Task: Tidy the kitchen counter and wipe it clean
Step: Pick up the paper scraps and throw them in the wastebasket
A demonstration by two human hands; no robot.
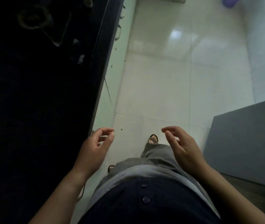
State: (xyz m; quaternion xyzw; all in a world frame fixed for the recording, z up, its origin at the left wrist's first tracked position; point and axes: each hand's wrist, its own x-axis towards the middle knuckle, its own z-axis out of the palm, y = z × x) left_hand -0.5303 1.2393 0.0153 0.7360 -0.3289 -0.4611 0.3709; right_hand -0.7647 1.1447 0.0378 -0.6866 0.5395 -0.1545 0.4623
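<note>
The dark kitchen counter [36, 110] fills the left side of the head view, almost black. A gas stove burner [33, 18] and a glinting tray-like shape [59, 34] show faintly at its far end. My left hand [94, 149] hovers just off the counter's front edge, fingers loosely curled and apart, holding nothing. Over my lap, my right hand [183, 147] is held palm inward, fingers apart and empty. No cloth is in view.
A white tiled floor [169, 78] runs ahead between the counter and a grey cabinet [245, 143] at the right. Cabinet handles [119, 32] line the counter's front. Something purple [230, 1] lies at the top right. My sandalled foot [153, 139] stands on the floor.
</note>
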